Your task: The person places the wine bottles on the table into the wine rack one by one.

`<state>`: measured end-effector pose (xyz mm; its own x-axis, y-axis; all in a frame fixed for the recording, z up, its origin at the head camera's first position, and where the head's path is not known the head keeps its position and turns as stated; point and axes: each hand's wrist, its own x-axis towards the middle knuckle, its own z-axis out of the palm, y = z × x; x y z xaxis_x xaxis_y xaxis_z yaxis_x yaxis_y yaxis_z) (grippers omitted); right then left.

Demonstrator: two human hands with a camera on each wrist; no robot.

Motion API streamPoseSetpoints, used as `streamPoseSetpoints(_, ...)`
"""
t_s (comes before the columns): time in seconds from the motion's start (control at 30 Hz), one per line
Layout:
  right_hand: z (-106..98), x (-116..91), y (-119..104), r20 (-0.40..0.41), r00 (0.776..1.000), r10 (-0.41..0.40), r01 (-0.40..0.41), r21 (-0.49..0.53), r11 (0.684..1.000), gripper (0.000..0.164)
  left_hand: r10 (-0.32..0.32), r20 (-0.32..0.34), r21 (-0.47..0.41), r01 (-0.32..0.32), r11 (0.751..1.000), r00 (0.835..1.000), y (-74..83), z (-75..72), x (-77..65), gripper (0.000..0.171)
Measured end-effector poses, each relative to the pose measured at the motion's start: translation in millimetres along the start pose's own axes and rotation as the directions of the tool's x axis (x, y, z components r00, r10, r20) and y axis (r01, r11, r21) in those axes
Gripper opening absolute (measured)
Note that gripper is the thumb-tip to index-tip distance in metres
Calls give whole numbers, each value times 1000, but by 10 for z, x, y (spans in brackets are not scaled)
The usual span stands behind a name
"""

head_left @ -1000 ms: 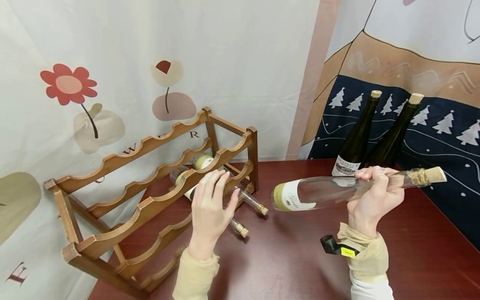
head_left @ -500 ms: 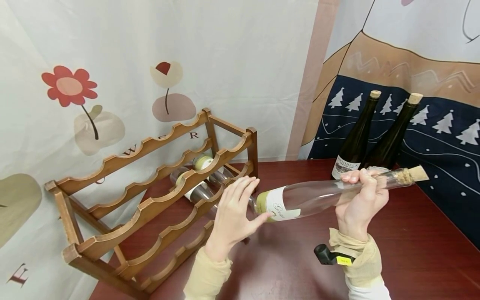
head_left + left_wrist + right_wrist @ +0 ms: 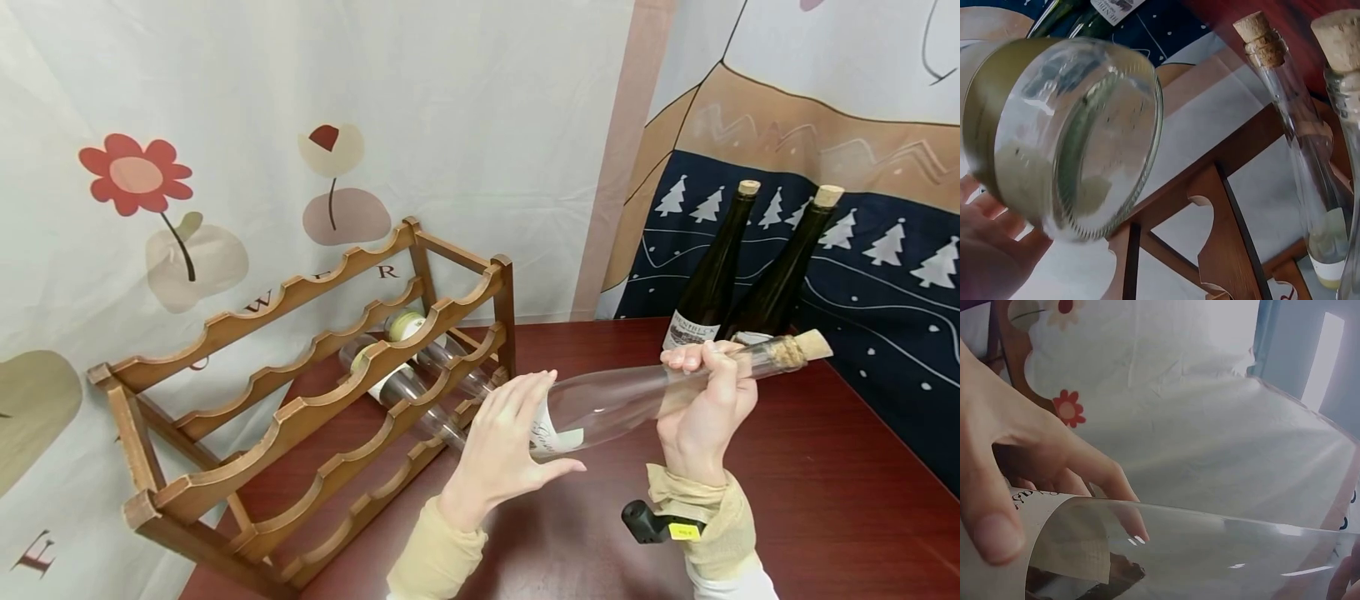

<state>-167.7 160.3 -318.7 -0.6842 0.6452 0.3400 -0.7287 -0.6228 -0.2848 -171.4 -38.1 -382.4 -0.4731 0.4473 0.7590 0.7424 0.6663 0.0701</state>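
A clear corked wine bottle (image 3: 607, 408) is held slantwise above the table, its base toward the rack. My right hand (image 3: 701, 408) grips it round the neck below the cork. At the base end, my left hand (image 3: 506, 442) has its fingers bent over the far side, with the thumb along the near side. The right wrist view shows that thumb over the white label (image 3: 1054, 512). In the left wrist view the round glass base (image 3: 1107, 156) faces the camera. The wooden wine rack (image 3: 330, 408) stands at left, with two clear corked bottles (image 3: 405, 387) lying in its lower part.
Two dark green corked bottles (image 3: 708, 275) stand upright at the back right, before a navy cloth with printed trees. A pale curtain (image 3: 480, 125) hangs behind the rack. The table (image 3: 825, 483) is reddish brown.
The bottle has moved left and slightly down in my right hand. My left hand has moved right from in front of the rack and come round the bottle's base end.
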Motion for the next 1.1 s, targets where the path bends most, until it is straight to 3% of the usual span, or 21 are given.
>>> streamPoseSetpoints(0.27, 25, -21, -8, 7, 999, 36, -36, 26, 999, 19, 17, -6, 42, -17, 999, 1000, 13, 22, -2, 106)
streamPoseSetpoints(0.6, 38, -49, -32, 36, 997, 63, -66, 80, 995, 20, -10, 17, 91, 8, 996, 1000, 48, 37, -2, 105)
streamPoseSetpoints(1.1, 49, -60, -44, 30, 997, 68, -70, 81, 994, 21, 3, -57, 77, 2, 997, 998, 47, 63, -6, 95)
